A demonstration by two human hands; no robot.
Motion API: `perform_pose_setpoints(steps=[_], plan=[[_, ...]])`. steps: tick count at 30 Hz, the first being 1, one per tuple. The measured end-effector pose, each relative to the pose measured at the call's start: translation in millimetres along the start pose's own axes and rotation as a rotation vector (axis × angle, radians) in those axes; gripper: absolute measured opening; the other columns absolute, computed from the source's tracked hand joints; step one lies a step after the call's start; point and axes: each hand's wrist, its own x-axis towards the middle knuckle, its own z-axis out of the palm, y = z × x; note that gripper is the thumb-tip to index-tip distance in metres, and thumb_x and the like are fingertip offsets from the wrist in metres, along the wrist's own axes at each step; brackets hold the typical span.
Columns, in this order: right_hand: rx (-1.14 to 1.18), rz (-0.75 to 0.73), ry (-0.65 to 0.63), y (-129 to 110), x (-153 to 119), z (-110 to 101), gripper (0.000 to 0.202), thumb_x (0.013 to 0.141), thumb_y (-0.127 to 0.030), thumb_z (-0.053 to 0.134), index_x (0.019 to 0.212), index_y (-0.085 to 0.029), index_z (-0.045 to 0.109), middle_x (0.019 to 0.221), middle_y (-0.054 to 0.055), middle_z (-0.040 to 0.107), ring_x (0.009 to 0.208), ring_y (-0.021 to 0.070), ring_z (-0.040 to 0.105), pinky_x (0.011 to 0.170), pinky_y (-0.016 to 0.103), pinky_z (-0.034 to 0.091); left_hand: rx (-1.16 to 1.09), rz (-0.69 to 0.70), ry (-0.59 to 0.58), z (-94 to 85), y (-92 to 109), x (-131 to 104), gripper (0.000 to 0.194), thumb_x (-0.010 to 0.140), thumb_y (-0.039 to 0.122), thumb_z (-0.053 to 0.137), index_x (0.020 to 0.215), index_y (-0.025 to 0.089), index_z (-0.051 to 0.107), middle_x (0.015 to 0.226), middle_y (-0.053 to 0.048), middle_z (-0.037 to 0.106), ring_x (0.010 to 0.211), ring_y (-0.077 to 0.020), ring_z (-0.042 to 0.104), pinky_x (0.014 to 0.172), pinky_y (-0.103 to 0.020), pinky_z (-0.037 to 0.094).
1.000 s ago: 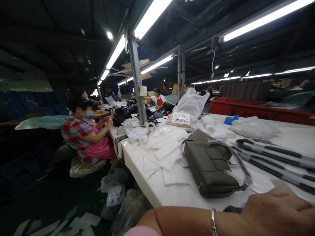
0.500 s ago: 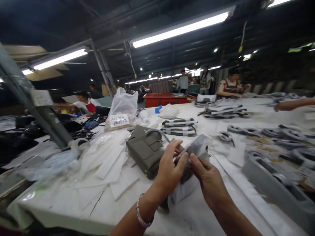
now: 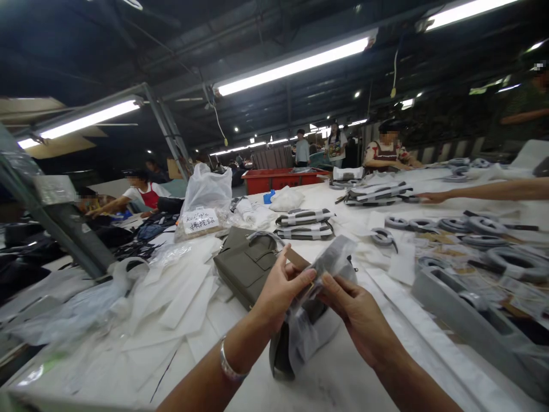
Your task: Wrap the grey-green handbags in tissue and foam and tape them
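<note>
A dark item (image 3: 281, 349) partly wrapped in translucent white film (image 3: 315, 335) stands on the white table in front of me. My left hand (image 3: 278, 286), with a silver bangle at the wrist, is closed on the wrapping near its top, and a brown card (image 3: 297, 258) shows beside its fingers. From the other side, my right hand (image 3: 351, 300) pinches the same film between thumb and fingers. An olive-grey handbag (image 3: 246, 263) lies just behind and left of my left hand.
White sheets (image 3: 184, 286) spread to the left, near a labelled plastic bag (image 3: 206, 200). Wrapped straps (image 3: 304, 223) lie behind the handbag. Coiled grey straps (image 3: 484, 240) and a grey tray (image 3: 476, 326) are at the right. Another person's arm (image 3: 484, 190) reaches in from the right.
The view has shifted slightly. My left hand has moved a little left and the brown card has come into view. More of the dark item shows below. The other person's arm reaches further in.
</note>
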Motion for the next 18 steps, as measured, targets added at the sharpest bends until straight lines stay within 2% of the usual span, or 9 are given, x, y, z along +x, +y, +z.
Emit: perform_pose_setpoints(steps=[2,4,6,11,14,18], plan=[[0.082,0.007,0.003,-4,-4,-1,0.039,0.075,-0.047,0.081,0.103,-0.019,0.078,0.111,0.009,0.073,0.105,0.0269,0.066,0.097,0.038,0.051,-0.020,-0.016,-0.006,-1.3,-1,-1,0.094,0.072,0.038,0.084,0.150,0.018,0.035,0.104,-0.008,0.073,0.096,-0.0218,0.069,0.092,-0.035,0.051],[0.175,0.036,0.014,-6,-10,-2,0.039,0.080,-0.052,0.074,0.102,-0.020,0.078,0.111,0.010,0.074,0.101,0.0274,0.068,0.092,0.039,0.055,0.031,-0.011,0.001,-3.4,-1,-1,0.071,0.074,0.041,0.082,0.134,0.014,0.056,0.103,-0.009,0.073,0.097,-0.0222,0.068,0.092,-0.033,0.050],[0.234,0.056,0.021,-5,-16,-3,0.040,0.083,-0.053,0.070,0.104,-0.020,0.078,0.113,0.011,0.073,0.102,0.0282,0.068,0.090,0.039,0.057,0.081,0.006,0.013,-4.8,1,-2,0.054,0.076,0.043,0.080,0.118,0.012,0.067,0.102,-0.010,0.074,0.096,-0.0226,0.068,0.090,-0.032,0.050],[0.220,-0.009,0.000,7,-23,10,0.045,0.077,-0.034,0.081,0.120,-0.026,0.071,0.121,0.005,0.070,0.118,0.0261,0.060,0.099,0.036,0.052,0.172,0.040,0.032,-0.6,6,-4,0.048,0.075,0.041,0.081,0.114,0.015,0.070,0.105,-0.009,0.075,0.099,-0.0235,0.068,0.091,-0.032,0.051],[0.209,-0.061,0.055,14,-20,19,0.041,0.077,-0.038,0.081,0.115,-0.026,0.073,0.120,0.005,0.070,0.115,0.0262,0.061,0.096,0.036,0.052,0.299,0.115,0.037,3.7,6,-7,0.042,0.079,0.040,0.076,0.113,0.016,0.071,0.110,-0.009,0.074,0.104,-0.0254,0.067,0.094,-0.034,0.051],[0.172,-0.135,0.138,23,-13,24,0.038,0.077,-0.041,0.080,0.110,-0.024,0.074,0.113,0.005,0.072,0.110,0.0260,0.061,0.098,0.036,0.049,0.548,0.305,0.061,8.2,2,-13,0.026,0.084,0.031,0.071,0.106,0.018,0.074,0.113,-0.009,0.072,0.108,-0.0255,0.066,0.099,-0.035,0.050]])
